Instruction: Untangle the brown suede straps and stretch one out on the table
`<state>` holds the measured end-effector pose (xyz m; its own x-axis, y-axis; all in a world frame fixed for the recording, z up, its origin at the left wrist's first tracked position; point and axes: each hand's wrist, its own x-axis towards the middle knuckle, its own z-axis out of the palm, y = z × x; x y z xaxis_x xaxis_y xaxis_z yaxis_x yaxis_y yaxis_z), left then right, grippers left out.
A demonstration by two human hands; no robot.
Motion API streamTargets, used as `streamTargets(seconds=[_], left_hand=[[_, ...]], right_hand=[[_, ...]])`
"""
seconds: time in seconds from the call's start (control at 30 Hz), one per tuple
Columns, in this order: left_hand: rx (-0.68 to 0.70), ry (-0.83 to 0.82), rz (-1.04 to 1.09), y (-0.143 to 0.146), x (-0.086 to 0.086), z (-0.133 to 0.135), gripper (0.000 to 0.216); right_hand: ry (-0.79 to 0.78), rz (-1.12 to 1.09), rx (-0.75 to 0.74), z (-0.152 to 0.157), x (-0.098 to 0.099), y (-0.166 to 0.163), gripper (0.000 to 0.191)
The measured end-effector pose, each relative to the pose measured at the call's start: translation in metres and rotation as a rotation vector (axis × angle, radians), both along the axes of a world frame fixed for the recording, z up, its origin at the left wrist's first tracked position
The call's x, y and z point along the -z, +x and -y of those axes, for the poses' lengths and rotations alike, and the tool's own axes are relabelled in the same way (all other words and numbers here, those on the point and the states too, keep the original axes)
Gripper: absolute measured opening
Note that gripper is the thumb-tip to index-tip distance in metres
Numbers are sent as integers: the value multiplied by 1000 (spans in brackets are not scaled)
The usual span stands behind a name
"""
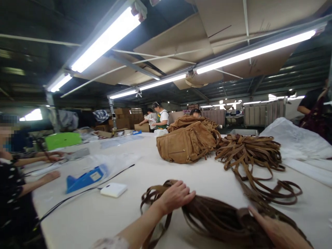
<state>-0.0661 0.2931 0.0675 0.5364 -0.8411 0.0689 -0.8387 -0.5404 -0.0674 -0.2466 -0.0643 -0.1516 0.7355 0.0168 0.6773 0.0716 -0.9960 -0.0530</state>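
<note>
Our left hand (176,197) flat, fingers spread, grip open on dark strap bundle (220,218), near tabletop (103,214). Our right hand (277,228) rests on same bundle, grip open, finger extended.

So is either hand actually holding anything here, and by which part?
Neither grips. The left hand lies flat on the dark brown fringed bag, at its upper end by the straps; the right hand rests on its near side, fingers extended.

- Left hand (176,197) is lying palm down, fingers spread and slightly curled, forearm stretching in from lower centre.
- Right hand (276,230) is resting flat at lower right, index finger pointing left.
</note>
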Motion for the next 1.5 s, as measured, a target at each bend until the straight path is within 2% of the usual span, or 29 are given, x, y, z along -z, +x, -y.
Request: streamTargets(seconds=[0.03,0.1,0.17,0.2,0.27,0.33,0.4,0.47,0.53,0.63,0.73,0.8,0.87,0.93,1.03,1.13,1.23,1.3,1.4,1.43,1.5], left_hand=[[-79,-55,20,12,4,19,44],[-130,-95,34,25,16,51,55],[-143,-78,66,26,33,76,79],[-136,-65,94,21,42,86,88],[-79,-61,140,3,60,100,97],[27,-78,106,-25,79,111,92],[101,-80,-15,-54,97,119,84],[86,-101,-101,-79,114,122,76],[18,-174,-118,-94,125,122,70],[-13,-303,-101,-105,130,122,57],[43,-356,-30,-114,124,134,42],[92,-353,16,-122,121,153,32],[94,-306,24,-127,121,178,28],[39,-230,21,-129,122,201,29],[30,-125,-1,-123,117,221,32],[80,-103,-47,-116,92,219,24],[99,-155,-108,-119,53,201,26],[138,-246,-358,-127,25,183,30],[193,-323,-998,-146,-6,152,29],[195,-290,-1143,-153,-11,143,30],[187,-134,-1270,-165,-14,126,37]], right_hand=[[-94,20,92,10,-14,-8,103],[-311,97,178,22,-37,-25,104],[-469,190,225,26,-44,-43,93],[-496,211,254,27,-41,-51,84],[-427,231,347,29,-22,-66,65],[-295,256,422,34,5,-78,50],[-234,259,461,37,32,-86,47],[-271,221,448,35,48,-92,48],[-277,174,422,29,48,-96,45],[-195,185,414,16,27,-101,40],[-193,249,393,7,7,-105,35],[-201,278,354,5,2,-107,32],[-176,271,327,5,3,-109,27],[-143,231,319,8,7,-110,22],[-143,239,313,15,12,-112,23],[-174,312,338,24,11,-111,25],[-158,385,383,28,1,-113,31],[-76,424,395,23,-10,-116,41],[73,436,318,2,-28,-120,59],[87,432,273,-6,-32,-120,64],[30,427,180,-22,-35,-117,72]])
